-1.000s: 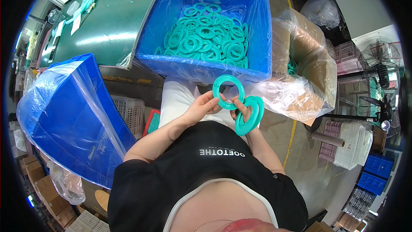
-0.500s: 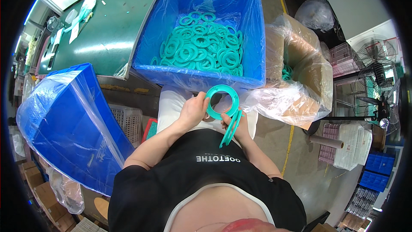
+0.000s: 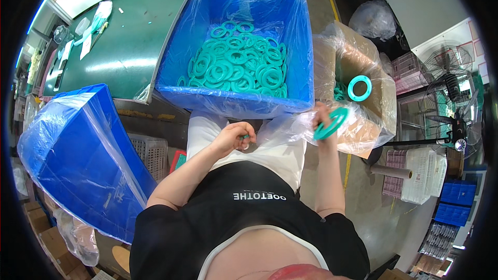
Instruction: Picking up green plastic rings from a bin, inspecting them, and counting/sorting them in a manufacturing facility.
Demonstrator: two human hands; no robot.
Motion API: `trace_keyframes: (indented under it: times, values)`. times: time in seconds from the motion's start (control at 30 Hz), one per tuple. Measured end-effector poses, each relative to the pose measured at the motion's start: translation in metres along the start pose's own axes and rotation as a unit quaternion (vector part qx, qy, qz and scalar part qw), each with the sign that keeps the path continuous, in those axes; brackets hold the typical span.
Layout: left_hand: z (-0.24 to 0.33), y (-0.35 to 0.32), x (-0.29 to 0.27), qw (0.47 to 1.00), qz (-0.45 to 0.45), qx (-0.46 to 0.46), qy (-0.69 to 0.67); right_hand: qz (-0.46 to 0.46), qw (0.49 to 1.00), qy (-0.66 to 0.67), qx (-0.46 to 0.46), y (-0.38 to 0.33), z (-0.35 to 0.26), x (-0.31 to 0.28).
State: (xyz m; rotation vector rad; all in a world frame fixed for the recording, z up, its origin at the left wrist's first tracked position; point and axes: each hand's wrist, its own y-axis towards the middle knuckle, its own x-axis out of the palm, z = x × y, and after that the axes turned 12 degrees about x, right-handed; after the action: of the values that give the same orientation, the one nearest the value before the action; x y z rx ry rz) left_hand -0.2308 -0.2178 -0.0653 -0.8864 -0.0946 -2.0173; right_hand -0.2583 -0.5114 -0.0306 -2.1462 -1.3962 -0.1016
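My right hand [image 3: 320, 115] is stretched out to the right, beside the carton. Its fingers are closed on a flat green plastic ring [image 3: 332, 123], which is tilted and partly covers them. Over the mouth of the plastic-lined carton [image 3: 363, 49] shows another green ring [image 3: 359, 88]; whether it is in the air or resting on something I cannot tell. My left hand [image 3: 234, 139] is above my lap with its fingers curled in. A small green piece [image 3: 245, 136] peeks out between them. Ahead, many green rings [image 3: 236, 59] are heaped in a lined blue bin [image 3: 233, 102].
A green-topped table [image 3: 124, 36] with a few small tools stands at the far left. An emptier-looking blue bin [image 3: 88, 161] with clear film leans at my left. Right of the carton are a black fan [image 3: 456, 98], stacked crates [image 3: 423, 173] and a cardboard tube [image 3: 391, 170].
My right hand has swung from my lap rightward to the carton with the rings. One ring is now apart from it, over the carton. My left hand no longer touches a ring.
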Motion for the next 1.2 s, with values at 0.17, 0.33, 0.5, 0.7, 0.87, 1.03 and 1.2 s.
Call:
trace_keyframes:
  times: [0.17,0.33,0.5,0.7,0.87,1.03,1.2]
  values:
    - [-0.016,0.0,0.003,0.994,-0.08,0.048,-0.062,-0.001,0.976,-0.215,0.027,-0.018,0.056,0.029]
    - [0.007,-0.014,0.036,0.989,-0.049,0.035,0.132,-0.04,0.94,-0.34,0.007,-0.029,0.072,0.049]
    - [0.001,-0.017,0.027,0.976,-0.101,0.044,0.188,-0.072,0.935,-0.345,0.022,-0.028,0.078,0.046]
    - [-0.005,-0.018,0.017,0.991,-0.094,-0.074,-0.068,-0.133,0.933,-0.333,-0.012,-0.035,0.073,0.053]
    - [0.0,-0.02,0.03,0.989,-0.143,-0.043,0.007,-0.175,0.934,-0.302,-0.073,-0.031,0.09,0.059]
    - [0.002,-0.02,0.027,0.992,-0.104,-0.054,-0.036,-0.101,0.937,-0.32,-0.096,-0.034,0.095,0.065]
    - [-0.003,-0.018,0.029,0.974,-0.094,0.086,0.185,-0.124,0.947,-0.289,-0.069,-0.029,0.103,0.047]
